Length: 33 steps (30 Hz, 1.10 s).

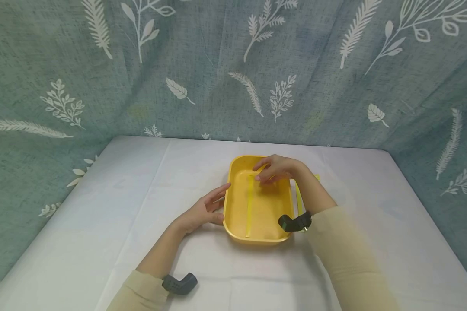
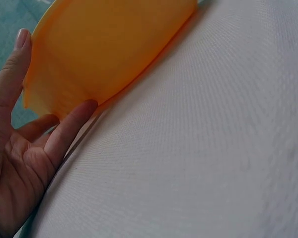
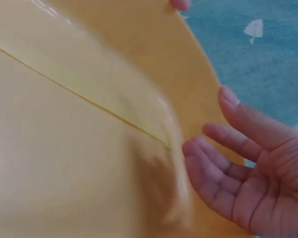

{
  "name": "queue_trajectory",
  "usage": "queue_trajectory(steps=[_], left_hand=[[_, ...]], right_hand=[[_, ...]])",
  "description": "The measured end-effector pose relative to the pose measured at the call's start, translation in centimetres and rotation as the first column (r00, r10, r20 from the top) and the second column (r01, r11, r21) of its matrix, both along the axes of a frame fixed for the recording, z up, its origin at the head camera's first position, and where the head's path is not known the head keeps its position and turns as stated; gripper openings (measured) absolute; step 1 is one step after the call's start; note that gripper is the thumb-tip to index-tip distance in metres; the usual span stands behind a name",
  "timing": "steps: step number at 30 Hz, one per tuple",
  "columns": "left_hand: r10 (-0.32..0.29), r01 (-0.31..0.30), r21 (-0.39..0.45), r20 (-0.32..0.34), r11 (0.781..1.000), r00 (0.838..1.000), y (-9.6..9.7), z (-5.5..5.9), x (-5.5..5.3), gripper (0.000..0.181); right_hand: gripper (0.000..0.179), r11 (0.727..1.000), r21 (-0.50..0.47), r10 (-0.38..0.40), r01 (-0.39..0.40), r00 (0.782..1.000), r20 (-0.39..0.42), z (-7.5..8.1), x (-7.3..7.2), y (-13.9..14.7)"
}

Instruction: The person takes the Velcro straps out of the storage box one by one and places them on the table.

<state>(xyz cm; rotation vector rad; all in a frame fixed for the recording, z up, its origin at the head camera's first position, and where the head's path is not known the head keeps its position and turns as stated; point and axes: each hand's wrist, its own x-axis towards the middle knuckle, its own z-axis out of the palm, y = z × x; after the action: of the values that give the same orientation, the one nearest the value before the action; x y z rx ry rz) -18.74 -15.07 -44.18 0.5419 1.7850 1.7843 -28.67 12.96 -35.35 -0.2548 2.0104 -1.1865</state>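
A yellow plastic tray [image 1: 270, 211] with rounded corners sits on the table. A thin yellow strip [image 1: 250, 207] lies lengthwise along its floor. My left hand [image 1: 206, 207] is at the tray's left side, its fingers and thumb extended against the outer wall; the left wrist view shows fingertips [image 2: 87, 106] right at the tray's wall. Over the far half of the tray hovers my right hand [image 1: 276, 168], fingers loosely bent with nothing between them. In the right wrist view its fingers [image 3: 193, 148] are near the strip's far end.
Another yellow strip [image 1: 299, 198] lies on the table just right of the tray, partly hidden by the right forearm. White cloth covers the table [image 1: 171, 172]. A teal leaf-patterned curtain [image 1: 210, 65] hangs behind it. Dark wrist cameras [image 1: 180, 284] are worn on both wrists.
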Motion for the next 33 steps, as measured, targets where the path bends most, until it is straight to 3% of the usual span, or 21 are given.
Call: queue_trajectory(steps=[4,12,17,23,33], left_hand=[[-0.013,0.013,0.026,-0.004,1.000,1.000,0.1,0.0,0.0,0.089],[-0.012,0.012,0.020,0.007,1.000,1.000,0.2,-0.1,0.1,0.087],[-0.013,0.013,0.027,0.003,1.000,1.000,0.0,-0.3,-0.1,0.088],[-0.013,0.013,0.032,-0.002,0.999,1.000,0.1,-0.2,-0.2,0.088],[0.000,0.000,0.015,0.018,1.000,1.000,0.1,-0.2,-0.2,0.086]], right_hand=[[0.053,0.997,0.035,-0.060,0.062,0.997,-0.051,-1.1,-0.2,-0.9],[0.055,0.981,0.190,0.000,0.048,0.970,-0.243,-2.5,0.4,-2.4],[0.057,0.974,0.211,-0.007,0.079,0.946,-0.323,-3.3,0.5,-3.2],[0.056,0.974,0.218,0.035,0.056,0.920,-0.391,-3.8,0.5,-3.9],[0.068,0.990,0.142,0.051,0.008,0.911,-0.408,-4.9,0.5,-3.8]])
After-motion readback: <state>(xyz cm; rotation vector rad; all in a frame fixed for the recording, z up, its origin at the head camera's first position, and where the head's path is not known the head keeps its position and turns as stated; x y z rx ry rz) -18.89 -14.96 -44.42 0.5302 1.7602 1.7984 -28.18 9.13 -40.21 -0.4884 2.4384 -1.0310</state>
